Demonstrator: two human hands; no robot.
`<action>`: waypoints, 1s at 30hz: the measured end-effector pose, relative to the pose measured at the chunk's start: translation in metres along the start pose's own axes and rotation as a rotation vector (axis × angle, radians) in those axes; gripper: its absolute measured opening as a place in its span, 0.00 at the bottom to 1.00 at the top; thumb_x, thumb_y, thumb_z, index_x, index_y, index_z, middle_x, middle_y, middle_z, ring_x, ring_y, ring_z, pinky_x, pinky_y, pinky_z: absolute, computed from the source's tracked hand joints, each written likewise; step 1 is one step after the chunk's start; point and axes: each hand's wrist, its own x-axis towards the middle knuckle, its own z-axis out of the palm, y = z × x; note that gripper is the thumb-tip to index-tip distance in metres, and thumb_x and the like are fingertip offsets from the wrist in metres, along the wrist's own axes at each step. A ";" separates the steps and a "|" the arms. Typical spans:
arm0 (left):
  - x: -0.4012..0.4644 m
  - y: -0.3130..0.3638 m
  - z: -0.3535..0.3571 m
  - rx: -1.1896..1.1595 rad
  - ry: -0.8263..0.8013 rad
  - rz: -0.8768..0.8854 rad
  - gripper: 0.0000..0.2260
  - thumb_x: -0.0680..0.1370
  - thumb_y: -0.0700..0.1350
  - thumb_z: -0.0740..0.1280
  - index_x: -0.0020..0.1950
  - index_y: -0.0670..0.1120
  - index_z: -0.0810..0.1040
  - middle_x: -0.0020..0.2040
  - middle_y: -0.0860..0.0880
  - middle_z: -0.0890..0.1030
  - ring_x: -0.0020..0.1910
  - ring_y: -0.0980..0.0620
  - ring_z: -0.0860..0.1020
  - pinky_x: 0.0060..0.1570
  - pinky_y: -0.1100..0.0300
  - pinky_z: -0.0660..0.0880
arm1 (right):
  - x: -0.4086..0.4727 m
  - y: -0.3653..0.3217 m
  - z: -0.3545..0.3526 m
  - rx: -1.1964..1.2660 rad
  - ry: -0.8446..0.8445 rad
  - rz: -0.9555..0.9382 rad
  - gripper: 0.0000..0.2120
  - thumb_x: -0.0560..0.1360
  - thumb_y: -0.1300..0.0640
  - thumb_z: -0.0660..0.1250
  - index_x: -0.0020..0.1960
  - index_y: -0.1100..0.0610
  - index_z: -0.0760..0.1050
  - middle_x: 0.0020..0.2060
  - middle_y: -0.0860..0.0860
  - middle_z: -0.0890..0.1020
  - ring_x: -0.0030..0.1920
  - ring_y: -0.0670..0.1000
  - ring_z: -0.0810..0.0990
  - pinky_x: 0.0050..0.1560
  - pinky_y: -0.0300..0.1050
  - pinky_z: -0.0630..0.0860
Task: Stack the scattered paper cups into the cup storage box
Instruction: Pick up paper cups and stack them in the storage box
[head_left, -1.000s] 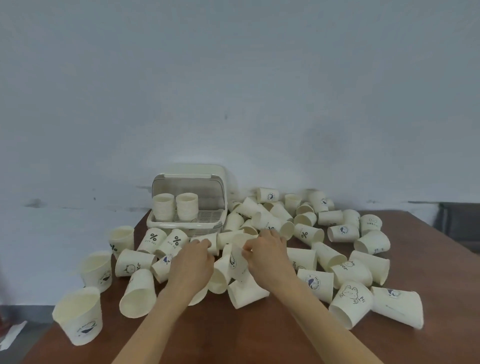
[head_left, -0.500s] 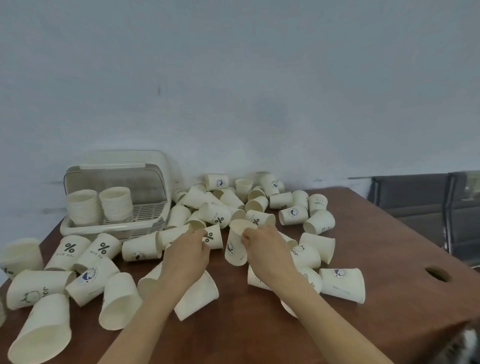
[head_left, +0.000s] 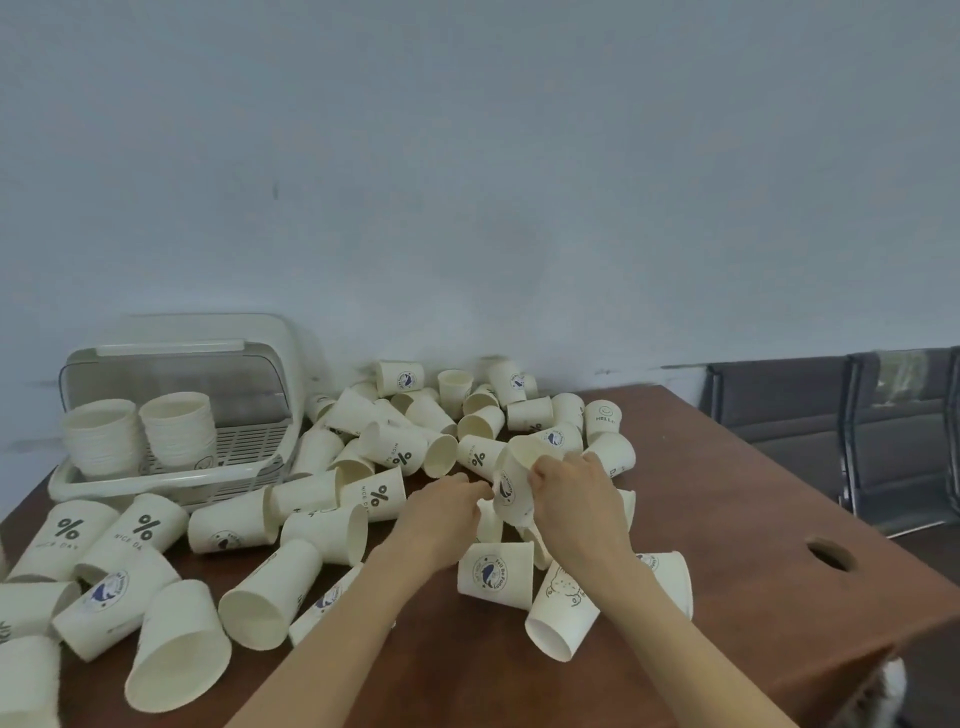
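I read "%" and "NICE DAY" on a cup (head_left: 139, 535). Another cup (head_left: 602, 419) says "HELLO".

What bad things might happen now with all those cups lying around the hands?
The right hand grips a white paper cup by its thin wall, so squeezing might dent it. The forearms reach over loose cups near the brown table's front edge; a bump may roll one off. The two stacks in the white storage box look tall and may lean.
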 end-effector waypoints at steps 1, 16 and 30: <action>0.004 0.001 0.003 0.021 -0.034 0.018 0.20 0.81 0.42 0.54 0.70 0.57 0.69 0.58 0.51 0.74 0.57 0.49 0.74 0.53 0.52 0.73 | -0.001 0.002 0.000 -0.013 0.005 0.010 0.13 0.82 0.53 0.54 0.47 0.56 0.74 0.43 0.52 0.77 0.47 0.51 0.68 0.41 0.43 0.62; 0.018 0.012 0.012 0.377 -0.062 0.099 0.15 0.76 0.36 0.63 0.62 0.45 0.71 0.55 0.47 0.74 0.55 0.47 0.72 0.41 0.56 0.66 | -0.001 0.019 0.000 -0.084 0.007 0.027 0.09 0.81 0.56 0.56 0.47 0.55 0.73 0.45 0.52 0.78 0.45 0.51 0.66 0.43 0.41 0.58; -0.014 -0.032 -0.046 0.294 0.242 -0.098 0.08 0.80 0.42 0.57 0.55 0.47 0.73 0.49 0.49 0.76 0.52 0.49 0.74 0.38 0.57 0.66 | 0.013 -0.018 0.012 -0.087 0.078 -0.042 0.08 0.79 0.57 0.60 0.43 0.54 0.75 0.38 0.51 0.77 0.42 0.51 0.67 0.39 0.44 0.62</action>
